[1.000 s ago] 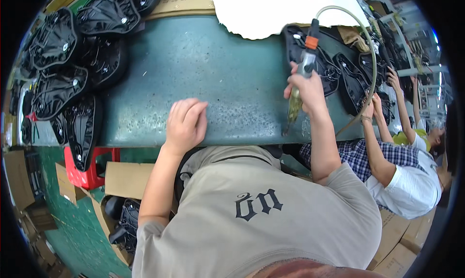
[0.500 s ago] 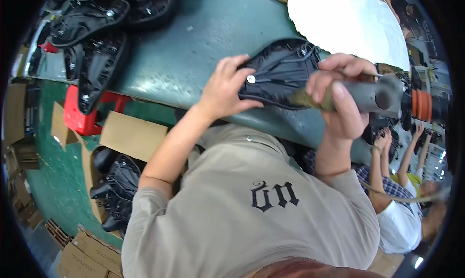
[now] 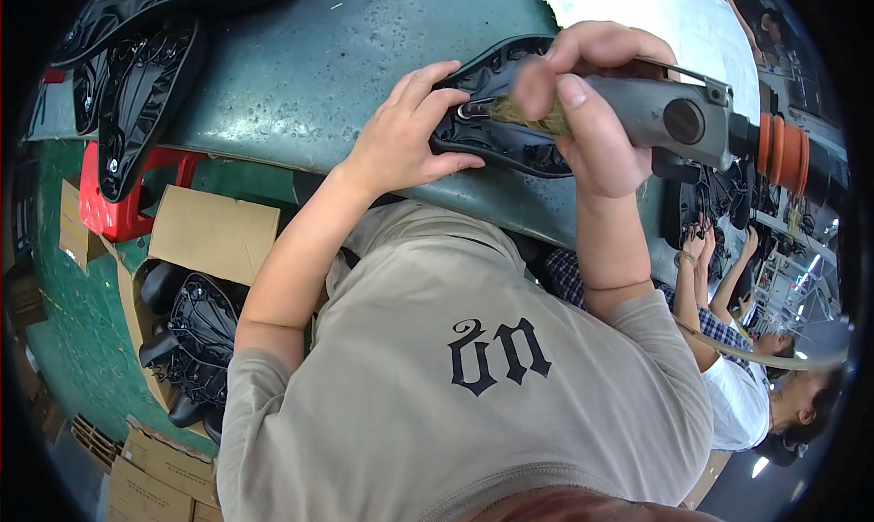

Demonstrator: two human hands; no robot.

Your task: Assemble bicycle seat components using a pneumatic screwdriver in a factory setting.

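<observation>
On the green bench lies a black, saddle-shaped seat point(image 3: 523, 162), its hollow underside facing up. My left hand point(image 3: 398, 131) grips its left, narrower end, thumb on the near rim and fingers on the far side. My right hand point(image 3: 601, 112) is wrapped around a grey power driver point(image 3: 660, 112) with a cloth-like wrap near its nose. The driver lies almost level over the seat, and its metal tip point(image 3: 472, 111) meets the left end of the seat beside my left fingers. My right hand and the driver hide much of the seat's right part.
More black seats point(image 3: 150, 94) pile up at the bench's far left. A red stool point(image 3: 114, 194) and an open carton point(image 3: 214, 231) holding black seats stand below left. White sheet material point(image 3: 628, 3) lies at the back right. A co-worker point(image 3: 742, 404) is at the right.
My right hand has brought the driver left and away from me, its tip now at the seat's left end, where a round bolt head showed before. The left hand keeps its grip.
</observation>
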